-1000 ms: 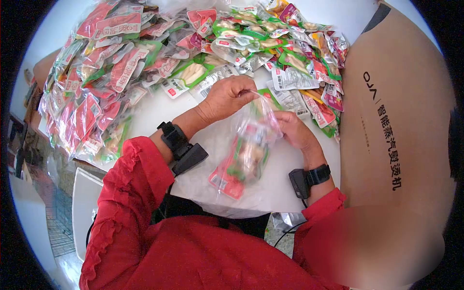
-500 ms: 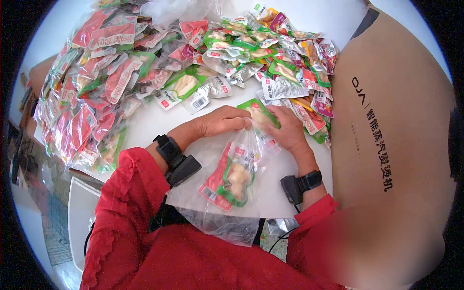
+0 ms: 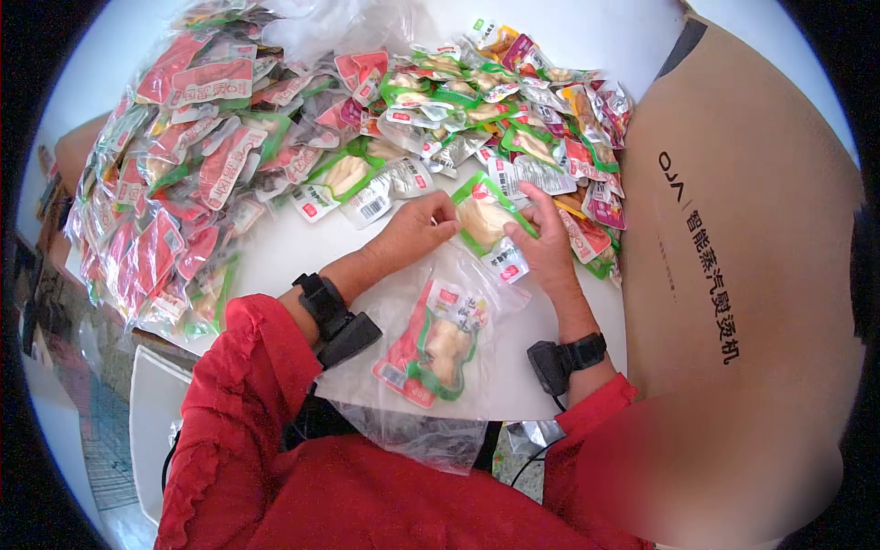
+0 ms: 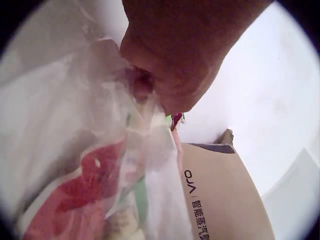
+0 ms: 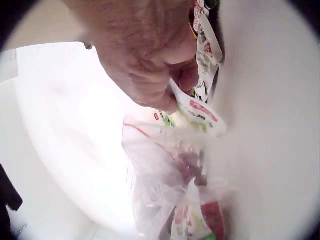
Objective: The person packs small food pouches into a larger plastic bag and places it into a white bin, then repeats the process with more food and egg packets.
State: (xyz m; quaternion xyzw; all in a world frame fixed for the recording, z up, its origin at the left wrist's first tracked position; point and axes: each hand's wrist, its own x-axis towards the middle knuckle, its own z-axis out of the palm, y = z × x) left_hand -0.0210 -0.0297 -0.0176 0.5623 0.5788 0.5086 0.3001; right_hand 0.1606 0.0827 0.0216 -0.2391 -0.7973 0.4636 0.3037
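A flat, glossy green-edged packet (image 3: 484, 223), a rectangular foil-and-film pouch with a pale lump of food showing through its clear window, lies at the centre of the head view between the two hands. Its long axis runs from upper left to lower right. The green end points up toward the heap, and the white printed end with a small red label points down at the mouth of the clear bag (image 3: 414, 385). The right hand (image 3: 548, 246) is on the packet's right side, its fingers curled over that long edge and gripping it; the right wrist view shows the same closed grasp on the white, labelled end. The left hand (image 3: 414, 231) is on the packet's left side, fingertips against its upper left edge. In the left wrist view its curled fingers pinch a bunch of the bag's thin, crinkled film. The bag is soft and wrinkled, spread below both hands down to the near edge of the smooth white desk (image 3: 275, 261). Inside it lie bagged packets (image 3: 431, 344), red and green. A heap of shiny packets (image 3: 229, 137) in red, green and silver fills the upper left and top of the frame. A matt brown cardboard box (image 3: 761, 211) with black print stands at the right.
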